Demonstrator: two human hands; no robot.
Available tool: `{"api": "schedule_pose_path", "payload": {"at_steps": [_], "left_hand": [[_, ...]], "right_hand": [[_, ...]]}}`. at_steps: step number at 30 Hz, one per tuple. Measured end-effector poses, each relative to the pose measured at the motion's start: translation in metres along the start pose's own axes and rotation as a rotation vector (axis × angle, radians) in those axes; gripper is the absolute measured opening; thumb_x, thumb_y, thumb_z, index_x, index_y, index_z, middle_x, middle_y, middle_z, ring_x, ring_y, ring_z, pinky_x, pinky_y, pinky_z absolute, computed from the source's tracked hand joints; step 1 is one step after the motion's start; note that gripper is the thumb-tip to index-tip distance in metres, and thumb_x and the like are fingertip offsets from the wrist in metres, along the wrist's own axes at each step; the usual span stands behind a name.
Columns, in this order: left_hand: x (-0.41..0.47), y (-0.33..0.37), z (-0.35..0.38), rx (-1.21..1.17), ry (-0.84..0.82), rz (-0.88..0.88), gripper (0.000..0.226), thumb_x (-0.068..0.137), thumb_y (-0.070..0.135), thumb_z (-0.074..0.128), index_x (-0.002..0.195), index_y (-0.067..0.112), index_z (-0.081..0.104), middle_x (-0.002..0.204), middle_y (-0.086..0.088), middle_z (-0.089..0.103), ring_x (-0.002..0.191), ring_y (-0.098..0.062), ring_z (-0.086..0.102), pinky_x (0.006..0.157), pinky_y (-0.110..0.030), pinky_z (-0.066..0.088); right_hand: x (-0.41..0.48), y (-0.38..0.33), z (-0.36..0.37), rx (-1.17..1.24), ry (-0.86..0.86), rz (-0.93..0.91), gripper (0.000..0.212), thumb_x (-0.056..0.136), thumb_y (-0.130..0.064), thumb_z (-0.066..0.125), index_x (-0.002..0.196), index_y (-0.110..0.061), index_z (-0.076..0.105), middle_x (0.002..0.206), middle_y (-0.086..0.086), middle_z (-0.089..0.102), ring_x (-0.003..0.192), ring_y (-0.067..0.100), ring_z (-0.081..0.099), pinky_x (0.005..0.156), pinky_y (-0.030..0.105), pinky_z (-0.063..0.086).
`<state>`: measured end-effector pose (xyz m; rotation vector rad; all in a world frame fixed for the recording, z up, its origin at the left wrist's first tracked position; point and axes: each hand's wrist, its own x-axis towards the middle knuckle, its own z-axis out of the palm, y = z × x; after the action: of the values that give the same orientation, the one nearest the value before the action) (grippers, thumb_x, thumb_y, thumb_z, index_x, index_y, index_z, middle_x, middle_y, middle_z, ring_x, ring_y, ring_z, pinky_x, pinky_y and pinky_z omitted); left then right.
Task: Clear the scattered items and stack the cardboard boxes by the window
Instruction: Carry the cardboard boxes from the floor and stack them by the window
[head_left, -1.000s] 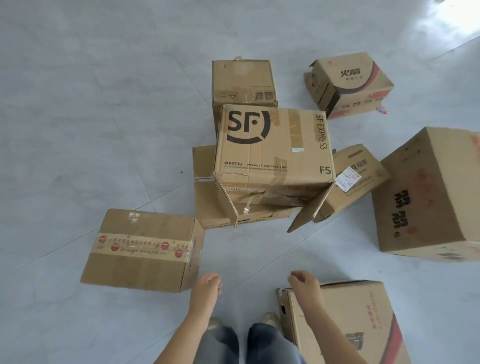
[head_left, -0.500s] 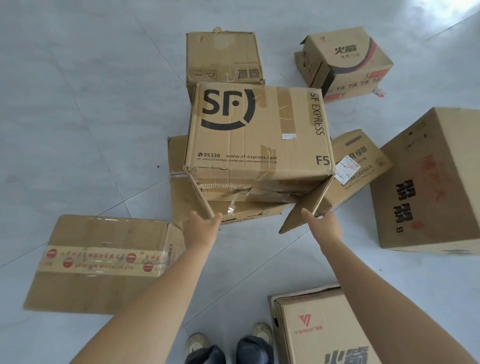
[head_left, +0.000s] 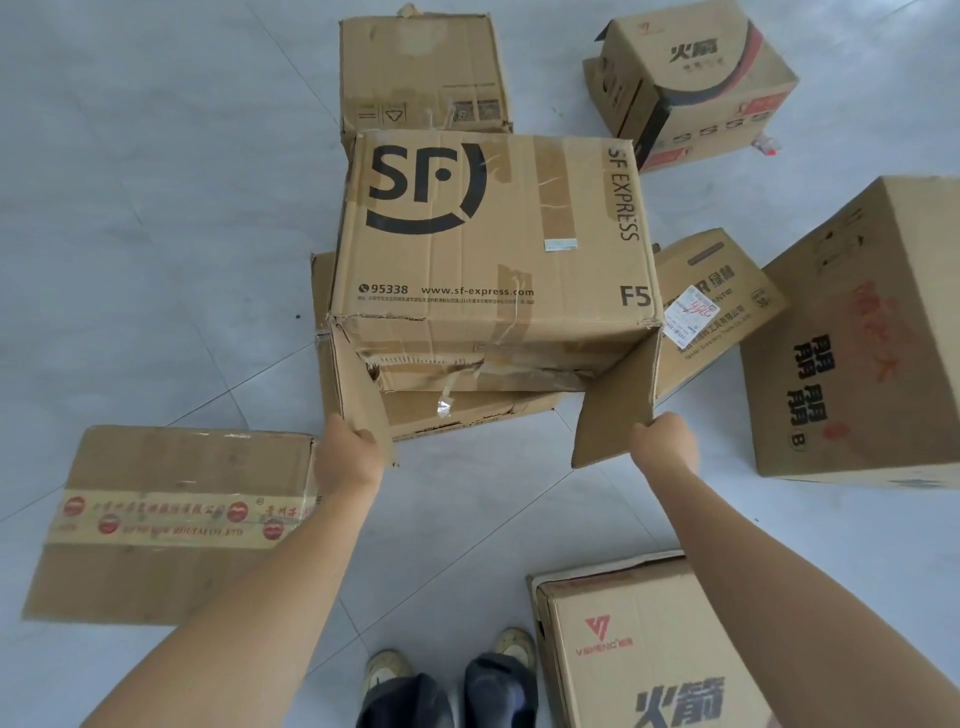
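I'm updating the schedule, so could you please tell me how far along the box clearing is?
Nothing looks done: boxes lie scattered on the floor, no window in view. In hand: the left grip and right grip each hold a flap of the SF Express box. Left: carrying and stacking every box.

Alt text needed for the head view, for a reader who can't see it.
A person's left hand and right hand each hold an open end flap of a large brown cardboard SF Express box, which sits on a flatter brown cardboard box. Other cardboard boxes lie scattered around it on the grey tiled floor.
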<state>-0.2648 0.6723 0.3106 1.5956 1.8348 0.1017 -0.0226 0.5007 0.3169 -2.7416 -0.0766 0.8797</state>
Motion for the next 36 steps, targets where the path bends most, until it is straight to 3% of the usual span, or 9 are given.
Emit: {"api": "schedule_pose_path", "payload": {"at_steps": [4, 6, 9, 15, 21, 24, 27, 33, 36], "left_hand": [[-0.023, 0.015, -0.031, 0.066, 0.045, 0.066, 0.011, 0.095, 0.008, 0.039, 0.085, 0.003, 0.041, 0.067, -0.008, 0.044, 0.077, -0.036, 0.052, 0.060, -0.034, 0.031], [-0.041, 0.034, -0.053, 0.076, 0.064, 0.095, 0.016, 0.096, 0.012, 0.038, 0.082, 0.005, 0.037, 0.062, -0.002, 0.037, 0.068, -0.029, 0.045, 0.055, -0.031, 0.028], [-0.063, 0.069, -0.092, 0.085, 0.095, 0.151, 0.017, 0.097, 0.016, 0.036, 0.084, 0.004, 0.040, 0.069, -0.007, 0.044, 0.069, -0.028, 0.045, 0.054, -0.032, 0.029], [-0.083, 0.139, -0.167, 0.207, 0.223, 0.313, 0.019, 0.095, 0.011, 0.035, 0.093, -0.002, 0.049, 0.091, -0.020, 0.056, 0.087, -0.037, 0.053, 0.062, -0.039, 0.035], [-0.135, 0.161, -0.170, 0.395, 0.061, 0.487, 0.017, 0.096, 0.008, 0.031, 0.089, 0.004, 0.046, 0.097, -0.016, 0.058, 0.091, -0.033, 0.053, 0.067, -0.036, 0.037], [-0.162, 0.156, -0.150, 0.477, -0.065, 0.527, 0.017, 0.095, 0.008, 0.034, 0.097, 0.004, 0.050, 0.100, -0.016, 0.060, 0.092, -0.033, 0.056, 0.070, -0.037, 0.041], [-0.180, 0.148, -0.135, 0.517, -0.130, 0.604, 0.012, 0.095, 0.008, 0.034, 0.088, 0.009, 0.044, 0.093, -0.012, 0.058, 0.079, -0.026, 0.048, 0.064, -0.034, 0.035], [-0.203, 0.163, -0.132, 0.464, -0.198, 0.898, 0.017, 0.098, 0.012, 0.035, 0.098, 0.004, 0.050, 0.098, -0.014, 0.060, 0.090, -0.034, 0.056, 0.069, -0.037, 0.041], [-0.216, 0.189, -0.144, 0.390, -0.189, 1.081, 0.023, 0.101, 0.016, 0.033, 0.101, 0.001, 0.050, 0.090, -0.015, 0.061, 0.087, -0.036, 0.059, 0.063, -0.036, 0.037]], "right_hand": [[-0.024, 0.002, -0.032, 0.008, 0.030, -0.022, 0.009, 0.088, -0.009, 0.038, 0.080, -0.007, 0.038, 0.066, 0.003, 0.034, 0.053, 0.016, 0.031, 0.048, 0.026, 0.021], [-0.042, -0.004, -0.057, 0.030, 0.062, -0.068, 0.009, 0.088, -0.011, 0.037, 0.079, -0.008, 0.036, 0.071, 0.004, 0.036, 0.054, 0.016, 0.030, 0.049, 0.027, 0.021], [-0.069, -0.021, -0.107, 0.057, 0.156, -0.121, 0.009, 0.089, -0.013, 0.036, 0.084, -0.006, 0.039, 0.082, 0.008, 0.042, 0.060, 0.020, 0.036, 0.051, 0.027, 0.024], [-0.097, -0.027, -0.198, 0.125, 0.355, -0.141, 0.026, 0.095, -0.014, 0.034, 0.110, 0.002, 0.047, 0.112, 0.018, 0.052, 0.096, 0.034, 0.052, 0.071, 0.035, 0.033], [-0.133, 0.029, -0.233, 0.031, 0.346, -0.106, 0.030, 0.095, -0.016, 0.034, 0.113, 0.004, 0.047, 0.119, 0.019, 0.051, 0.106, 0.036, 0.050, 0.079, 0.038, 0.039], [-0.162, 0.068, -0.235, -0.007, 0.312, -0.063, 0.031, 0.097, -0.016, 0.034, 0.116, 0.005, 0.047, 0.120, 0.021, 0.051, 0.107, 0.037, 0.051, 0.078, 0.038, 0.039], [-0.193, 0.098, -0.229, -0.019, 0.319, 0.001, 0.031, 0.098, -0.015, 0.032, 0.117, 0.005, 0.047, 0.122, 0.022, 0.050, 0.111, 0.037, 0.050, 0.085, 0.040, 0.040], [-0.278, 0.150, -0.232, 0.125, 0.460, 0.250, 0.036, 0.099, -0.018, 0.028, 0.118, 0.006, 0.048, 0.124, 0.021, 0.050, 0.111, 0.038, 0.050, 0.089, 0.040, 0.039], [-0.320, 0.161, -0.237, 0.230, 0.587, 0.317, 0.029, 0.099, -0.015, 0.029, 0.105, 0.004, 0.050, 0.117, 0.021, 0.053, 0.097, 0.034, 0.050, 0.080, 0.036, 0.037]]}}
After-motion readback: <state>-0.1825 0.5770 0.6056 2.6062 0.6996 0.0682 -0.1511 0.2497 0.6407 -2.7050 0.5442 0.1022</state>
